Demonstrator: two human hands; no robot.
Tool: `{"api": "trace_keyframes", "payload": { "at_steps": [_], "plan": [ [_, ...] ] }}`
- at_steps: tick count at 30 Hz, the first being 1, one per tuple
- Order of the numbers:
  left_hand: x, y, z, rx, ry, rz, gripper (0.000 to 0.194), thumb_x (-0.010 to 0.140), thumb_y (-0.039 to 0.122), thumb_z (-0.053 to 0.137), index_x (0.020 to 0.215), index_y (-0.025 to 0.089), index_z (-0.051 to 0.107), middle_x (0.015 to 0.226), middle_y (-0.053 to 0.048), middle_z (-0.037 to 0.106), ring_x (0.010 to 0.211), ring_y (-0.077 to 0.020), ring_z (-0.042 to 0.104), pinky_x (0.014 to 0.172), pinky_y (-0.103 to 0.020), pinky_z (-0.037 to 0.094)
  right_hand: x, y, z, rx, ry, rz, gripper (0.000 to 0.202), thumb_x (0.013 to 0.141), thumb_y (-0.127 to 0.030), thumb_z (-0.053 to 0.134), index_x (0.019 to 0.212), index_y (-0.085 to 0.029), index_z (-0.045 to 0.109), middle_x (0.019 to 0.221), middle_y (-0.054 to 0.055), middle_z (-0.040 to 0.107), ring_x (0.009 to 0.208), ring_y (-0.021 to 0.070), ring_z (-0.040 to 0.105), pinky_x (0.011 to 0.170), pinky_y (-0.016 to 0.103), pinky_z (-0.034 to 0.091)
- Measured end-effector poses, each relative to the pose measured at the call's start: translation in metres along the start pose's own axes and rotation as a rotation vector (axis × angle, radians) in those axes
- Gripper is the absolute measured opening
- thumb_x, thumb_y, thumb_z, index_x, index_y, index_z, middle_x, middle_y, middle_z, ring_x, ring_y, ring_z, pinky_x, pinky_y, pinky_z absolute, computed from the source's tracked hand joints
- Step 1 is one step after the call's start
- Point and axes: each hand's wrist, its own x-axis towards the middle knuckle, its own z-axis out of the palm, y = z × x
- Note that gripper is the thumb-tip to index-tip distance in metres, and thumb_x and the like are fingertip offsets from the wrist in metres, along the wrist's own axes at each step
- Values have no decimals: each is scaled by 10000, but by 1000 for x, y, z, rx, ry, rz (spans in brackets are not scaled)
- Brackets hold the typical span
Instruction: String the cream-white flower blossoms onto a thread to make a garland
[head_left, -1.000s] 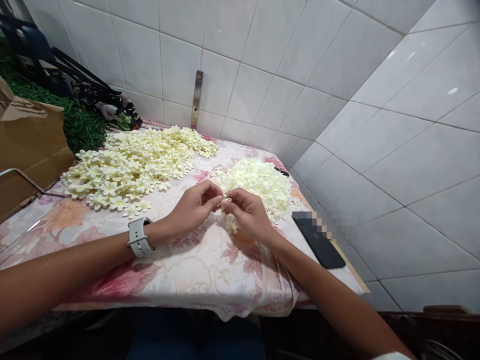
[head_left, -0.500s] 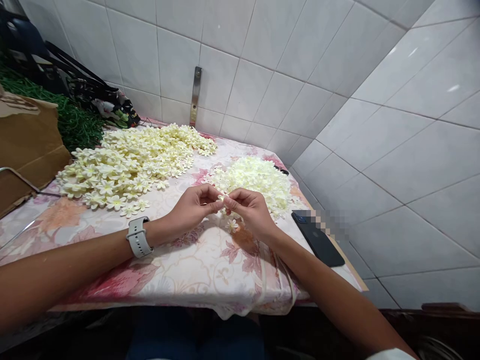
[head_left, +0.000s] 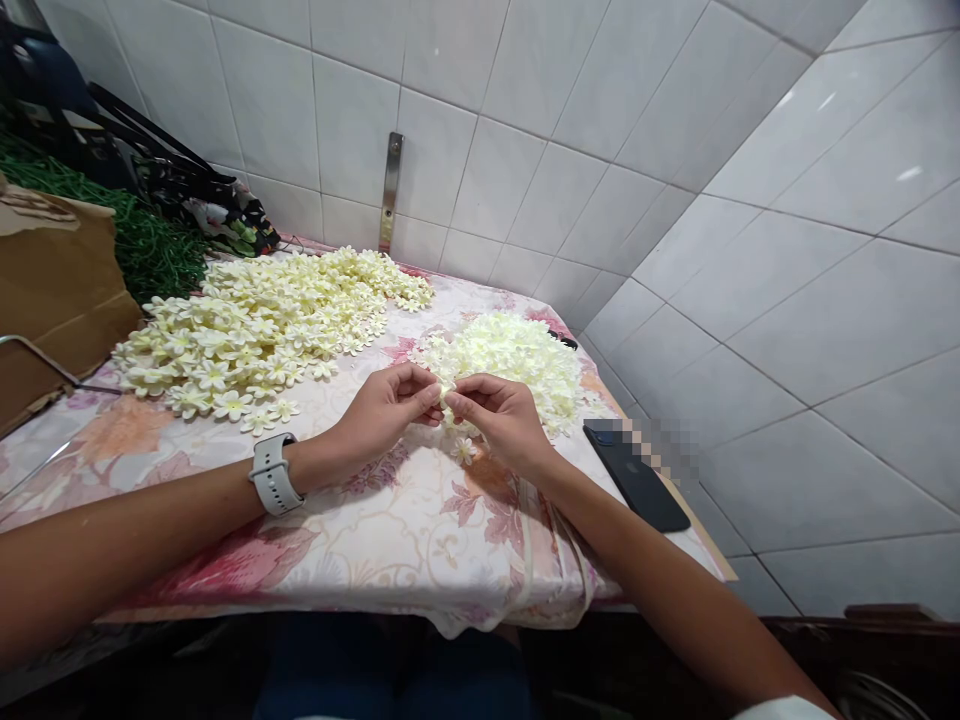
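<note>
Fingertip to fingertip, my left hand (head_left: 386,412) and my right hand (head_left: 504,415) meet above the table, both pinched closed. Between them is a small pale artificial flower (head_left: 445,386), mostly covered by the fingers. A single white flower (head_left: 464,451) lies on the cloth just below my right hand. Behind my right hand spreads a pile of whiter flowers (head_left: 525,360). To the left, beyond my left hand, sits a larger heap of creamy yellow-white flowers (head_left: 277,320). A pale watch is on my left wrist.
A floral tablecloth (head_left: 352,560) covers the table. A black phone (head_left: 641,480) rests near the right edge. On the left stand a cardboard box (head_left: 60,290), green artificial grass (head_left: 161,250) and a dark patterned bag (head_left: 217,205). Tiled walls border the back and right.
My thumbs and fingertips have drawn slightly apart around the small flower, so more of it shows. The heaps and the loose flower stay in place.
</note>
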Motion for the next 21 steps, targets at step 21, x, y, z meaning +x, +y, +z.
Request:
{"api": "trace_keyframes", "payload": {
  "at_steps": [21],
  "plan": [
    [1,-1,-1,160,-1,2,417,771,534,755,802,148,600,728,1,592,676,-119,576,635,-242,487,-7,-3,-1,-431,-161,-253,228,1003,-371,523,893,-192,612,839,20,612,784,140,570,749,291,448]
  ]
}}
